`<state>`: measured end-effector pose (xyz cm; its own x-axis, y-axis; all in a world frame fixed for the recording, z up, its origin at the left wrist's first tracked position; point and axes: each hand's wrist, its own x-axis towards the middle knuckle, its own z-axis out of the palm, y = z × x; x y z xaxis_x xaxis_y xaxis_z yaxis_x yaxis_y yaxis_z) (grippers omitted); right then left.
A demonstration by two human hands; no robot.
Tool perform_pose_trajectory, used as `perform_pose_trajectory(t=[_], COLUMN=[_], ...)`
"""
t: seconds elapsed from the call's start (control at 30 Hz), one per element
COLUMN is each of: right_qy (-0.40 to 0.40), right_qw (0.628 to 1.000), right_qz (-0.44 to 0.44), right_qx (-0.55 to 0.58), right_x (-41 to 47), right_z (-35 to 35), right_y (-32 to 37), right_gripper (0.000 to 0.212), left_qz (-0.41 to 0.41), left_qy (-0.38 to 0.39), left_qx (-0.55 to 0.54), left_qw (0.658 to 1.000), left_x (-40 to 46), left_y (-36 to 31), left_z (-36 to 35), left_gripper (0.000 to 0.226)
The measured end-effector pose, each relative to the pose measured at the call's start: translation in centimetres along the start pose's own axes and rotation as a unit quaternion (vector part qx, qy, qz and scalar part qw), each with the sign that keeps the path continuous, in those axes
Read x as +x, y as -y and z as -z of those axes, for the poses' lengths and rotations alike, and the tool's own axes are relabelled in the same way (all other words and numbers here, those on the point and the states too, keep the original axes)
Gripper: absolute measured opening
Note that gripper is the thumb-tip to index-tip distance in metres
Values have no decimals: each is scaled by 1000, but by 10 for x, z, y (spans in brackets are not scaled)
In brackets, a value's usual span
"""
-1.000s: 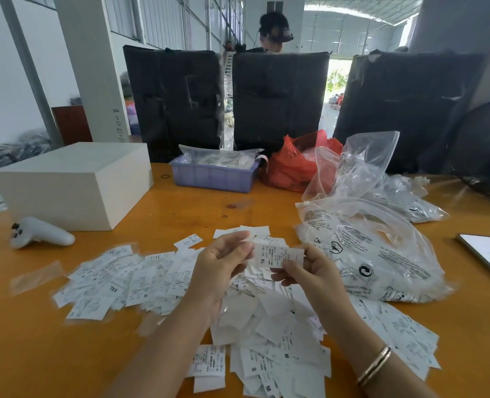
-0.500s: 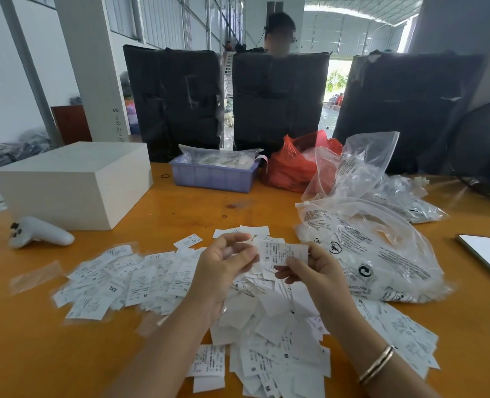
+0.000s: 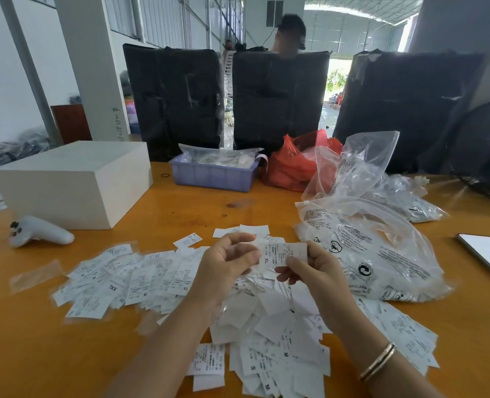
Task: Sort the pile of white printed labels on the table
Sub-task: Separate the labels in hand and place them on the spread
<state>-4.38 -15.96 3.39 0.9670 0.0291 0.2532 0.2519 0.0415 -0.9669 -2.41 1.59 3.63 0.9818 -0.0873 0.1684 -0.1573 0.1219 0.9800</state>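
The spread pile of white printed paper labels [image 3: 157, 280] lies near on the orange wooden table [image 3: 22, 340]. The left hand [image 3: 223, 268] and the right hand [image 3: 315, 271] both pinch one thin XL label [image 3: 284, 254] above it. I judge such labels light, floppy and slippery; the edges give the best hold.

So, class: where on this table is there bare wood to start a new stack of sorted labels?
Bare wood shows between the white box, the purple basket and the label pile, and along the near left edge below the white controller. The right side is crowded with clear plastic bags and a phone.
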Motion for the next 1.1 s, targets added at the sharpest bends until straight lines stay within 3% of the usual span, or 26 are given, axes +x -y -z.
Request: perform_pose_trajectory(t=[0.3,0.53,0.77,0.87,1.1], right_qy=[21,22,-71,-30,18], right_qw=[999,998,979,956,929], right_qz=[17,9,86,97,112], right_qx=[-24,-58,-171,-275,-353], right_x=[-1,-1,-4,-8,-12], right_z=[3,-4,-17,-27,-30], right_y=[-1,-4,-10,-14,-12], right_gripper=[13,28,21,33,48], left_qz=[6,29,40,35,57], left_qy=[6,40,-24,-48,-34], left_qx=[24,48,-16,7,17], left_qw=[1000,998,999,998,998], left_x=[-1,-4,-3,-3,-4], left_y=[-1,-1,-3,-1,-2], left_z=[0,-6,-9,-8,-5], left_gripper=[21,21,18,16,11])
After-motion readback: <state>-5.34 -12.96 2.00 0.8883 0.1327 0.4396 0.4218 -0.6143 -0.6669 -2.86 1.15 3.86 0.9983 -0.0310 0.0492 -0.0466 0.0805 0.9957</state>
